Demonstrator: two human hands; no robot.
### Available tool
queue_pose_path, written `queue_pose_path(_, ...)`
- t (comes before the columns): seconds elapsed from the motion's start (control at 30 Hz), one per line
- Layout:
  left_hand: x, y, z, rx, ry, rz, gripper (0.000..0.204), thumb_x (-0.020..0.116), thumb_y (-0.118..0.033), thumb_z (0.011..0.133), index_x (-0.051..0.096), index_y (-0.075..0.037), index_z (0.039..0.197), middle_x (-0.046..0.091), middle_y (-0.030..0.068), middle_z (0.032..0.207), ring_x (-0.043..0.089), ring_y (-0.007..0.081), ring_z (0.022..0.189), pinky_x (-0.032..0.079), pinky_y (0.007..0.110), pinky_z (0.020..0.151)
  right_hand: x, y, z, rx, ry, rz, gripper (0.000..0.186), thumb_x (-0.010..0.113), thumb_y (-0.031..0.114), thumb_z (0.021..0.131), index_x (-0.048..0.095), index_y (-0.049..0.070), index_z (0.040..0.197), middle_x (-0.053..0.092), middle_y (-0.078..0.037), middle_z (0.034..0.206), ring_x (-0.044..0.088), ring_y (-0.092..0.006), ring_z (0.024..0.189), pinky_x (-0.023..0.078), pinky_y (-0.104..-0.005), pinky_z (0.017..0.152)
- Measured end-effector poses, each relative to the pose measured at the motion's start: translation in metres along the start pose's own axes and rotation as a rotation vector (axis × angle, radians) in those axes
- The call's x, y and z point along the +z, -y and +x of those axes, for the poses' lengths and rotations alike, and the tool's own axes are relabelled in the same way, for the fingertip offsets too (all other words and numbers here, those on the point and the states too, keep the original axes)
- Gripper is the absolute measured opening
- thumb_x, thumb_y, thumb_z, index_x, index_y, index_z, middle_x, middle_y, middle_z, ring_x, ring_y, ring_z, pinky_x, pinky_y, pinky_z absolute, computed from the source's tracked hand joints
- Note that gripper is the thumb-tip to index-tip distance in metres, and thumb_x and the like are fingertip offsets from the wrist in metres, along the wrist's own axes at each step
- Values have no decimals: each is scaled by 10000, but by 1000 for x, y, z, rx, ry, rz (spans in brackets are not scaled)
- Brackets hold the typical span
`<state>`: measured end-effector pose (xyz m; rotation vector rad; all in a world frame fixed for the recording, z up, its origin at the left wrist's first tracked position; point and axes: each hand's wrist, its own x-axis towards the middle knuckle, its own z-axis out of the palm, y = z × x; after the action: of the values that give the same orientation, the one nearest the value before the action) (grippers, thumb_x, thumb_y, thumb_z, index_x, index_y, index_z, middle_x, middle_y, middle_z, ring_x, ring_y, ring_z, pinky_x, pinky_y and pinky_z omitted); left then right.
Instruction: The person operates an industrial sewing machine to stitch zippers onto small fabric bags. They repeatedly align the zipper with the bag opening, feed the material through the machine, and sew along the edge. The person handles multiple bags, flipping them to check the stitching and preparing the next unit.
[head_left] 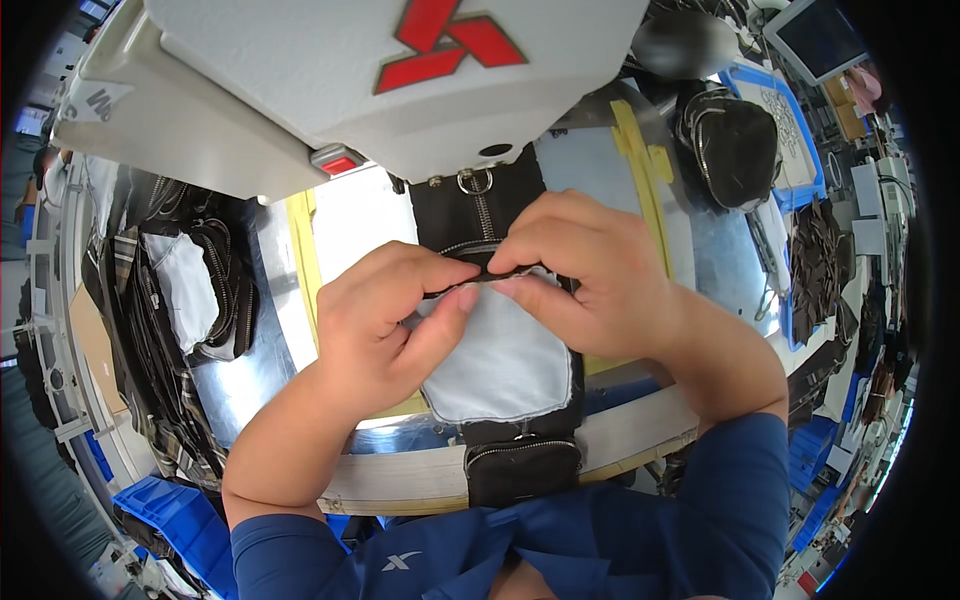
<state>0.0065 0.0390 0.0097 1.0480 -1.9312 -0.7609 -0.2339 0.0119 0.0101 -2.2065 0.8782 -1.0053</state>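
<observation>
My left hand point(385, 330) and my right hand point(590, 270) meet over a black piece with a zipper, thumbs and forefingers pinching its dark curved edge point(485, 267) from either side. Below that edge hangs a pale grey-white lining panel point(500, 370) with a stitched border. Above it runs a black fabric strip point(440, 215) with a vertical zipper and a metal ring point(475, 182). The lower part of the piece, a black zipped pouch point(520, 475), hangs over the table's front edge toward my body.
A white sewing machine head point(270, 80) fills the top. Stacked dark zipped pieces point(225, 290) lie left, above a blue crate point(175, 530). A black pouch point(735, 150), blue tray point(815, 175) and dark strips point(810, 260) are right. Yellow tape point(635, 160) marks the metal table point(720, 260).
</observation>
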Motion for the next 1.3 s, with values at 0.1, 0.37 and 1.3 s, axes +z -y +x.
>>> queue_pose_path(0.1,1,-2,0,19,6,26,155,802,45,880,782,30,1034,769,144,939,728,230,795,554,313,677,-1,2,2,4,-15,60,162,818,74,848,746,92,992,704,-57,916,667,-276,801,526,-391,710)
queue_pose_path(0.37,7,3,1,131,-17,74,178,840,32,861,798,-2,1031,760,117,920,726,214,758,572,310,637,-1,-1,2,21,-2,138,121,817,67,862,746,50,959,715,-84,887,684,-264,777,536,-359,659)
queue_pose_path(1.3,7,0,2,-169,64,-139,123,810,-27,884,779,3,999,750,107,901,708,212,799,539,309,719,9,-4,-2,-98,-48,-46,149,804,47,799,703,78,904,702,-55,823,679,-275,731,547,-397,721)
